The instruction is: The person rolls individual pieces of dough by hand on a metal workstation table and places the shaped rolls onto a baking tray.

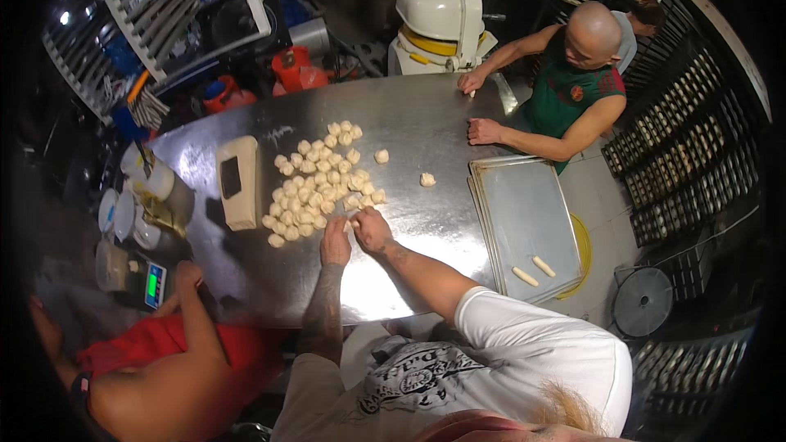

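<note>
I look down on a steel table (426,127) where my two hands meet at the near edge of a heap of small dough pieces (319,184). My left hand (334,239) and my right hand (372,229) lie close together, fingers curled around one small dough piece (352,223) between the fingertips; how firmly they press it I cannot tell, it is too small. The heap sits just ahead of the hands, I think so that the next piece is always within reach. To my right lies a stack of flat baking trays (524,205), and two rolled dough sticks (534,270) rest on its near corner, probably where shaped pieces go. A block of dough (239,184) lies left of the heap, beside a scale (151,282). Across the table another person's hands (477,106) rest on the steel.
</note>
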A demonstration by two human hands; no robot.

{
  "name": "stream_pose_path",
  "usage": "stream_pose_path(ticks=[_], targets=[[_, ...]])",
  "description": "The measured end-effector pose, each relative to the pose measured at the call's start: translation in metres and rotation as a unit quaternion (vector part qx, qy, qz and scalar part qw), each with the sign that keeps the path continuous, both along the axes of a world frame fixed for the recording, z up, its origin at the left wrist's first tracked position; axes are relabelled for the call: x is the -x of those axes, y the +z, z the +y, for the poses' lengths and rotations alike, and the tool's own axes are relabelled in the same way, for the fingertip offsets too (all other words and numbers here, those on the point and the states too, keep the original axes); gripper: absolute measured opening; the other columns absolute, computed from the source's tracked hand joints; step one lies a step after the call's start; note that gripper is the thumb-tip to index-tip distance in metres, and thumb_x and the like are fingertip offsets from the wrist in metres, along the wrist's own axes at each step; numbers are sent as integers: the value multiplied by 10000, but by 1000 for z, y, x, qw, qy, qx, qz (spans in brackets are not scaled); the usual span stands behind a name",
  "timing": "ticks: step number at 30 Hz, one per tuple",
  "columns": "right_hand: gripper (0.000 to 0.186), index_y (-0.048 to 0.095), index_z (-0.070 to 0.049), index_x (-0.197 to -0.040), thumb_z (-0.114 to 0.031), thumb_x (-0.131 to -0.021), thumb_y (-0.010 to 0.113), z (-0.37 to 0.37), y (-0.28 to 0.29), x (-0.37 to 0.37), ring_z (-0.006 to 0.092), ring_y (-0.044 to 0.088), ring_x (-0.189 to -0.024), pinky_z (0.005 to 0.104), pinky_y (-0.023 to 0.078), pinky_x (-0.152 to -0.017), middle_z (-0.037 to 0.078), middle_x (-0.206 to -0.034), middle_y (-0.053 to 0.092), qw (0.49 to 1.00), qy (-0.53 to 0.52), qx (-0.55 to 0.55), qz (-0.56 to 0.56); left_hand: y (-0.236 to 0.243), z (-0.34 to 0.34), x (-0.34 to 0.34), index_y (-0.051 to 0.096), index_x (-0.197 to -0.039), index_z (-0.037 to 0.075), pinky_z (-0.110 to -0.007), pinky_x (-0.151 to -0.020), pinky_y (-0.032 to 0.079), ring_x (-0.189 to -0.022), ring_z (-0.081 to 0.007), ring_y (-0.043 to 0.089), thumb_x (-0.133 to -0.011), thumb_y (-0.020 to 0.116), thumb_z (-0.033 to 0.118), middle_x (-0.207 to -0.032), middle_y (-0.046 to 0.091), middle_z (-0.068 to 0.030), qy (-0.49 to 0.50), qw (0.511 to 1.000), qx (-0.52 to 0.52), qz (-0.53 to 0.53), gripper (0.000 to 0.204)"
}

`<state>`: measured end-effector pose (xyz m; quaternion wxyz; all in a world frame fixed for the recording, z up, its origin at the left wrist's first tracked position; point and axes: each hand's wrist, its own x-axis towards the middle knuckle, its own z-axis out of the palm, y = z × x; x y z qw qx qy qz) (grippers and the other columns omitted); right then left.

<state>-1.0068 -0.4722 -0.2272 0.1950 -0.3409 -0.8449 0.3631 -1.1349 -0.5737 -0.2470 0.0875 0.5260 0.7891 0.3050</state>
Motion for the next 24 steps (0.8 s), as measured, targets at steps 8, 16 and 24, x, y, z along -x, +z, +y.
stream_pose_path(ticks=[8, 16, 24], targets=[[374, 722, -56, -1288, -279, -992, 678, -29, 18, -265, 370, 622, -1245, 454, 501, -1097, 185, -1279, 686, 999, -26, -7, -46, 23, -58, -80, 668, -1176, -4, -490, -946, 527, -1063, -429, 649, -906, 782, 83, -1130, 640, -228, 8, 991, -100, -86, 306], [327, 706, -100, -1224, -297, -962, 704, -35, 5, -318, 357, 638, -1163, 457, 530, -1029, 143, -1208, 654, 997, -27, -72, -10, 32, -130, -108, 652, -1110, -22, -507, -843, 546, -863, -409, 670, -876, 874, 250, -1020, 686, -202, 73, 985, 26, -153, 422], [409, 658, -55, -1094, -449, -983, 683, -31, -1, -261, 324, 634, -1087, 470, 531, -930, 129, -1139, 635, 985, 19, -165, -54, 2, -82, -101, 667, -1133, 8, -537, -955, 487, -1055, -429, 647, -927, 807, 344, -1101, 671, -211, 9, 1000, -22, 0, 418]])
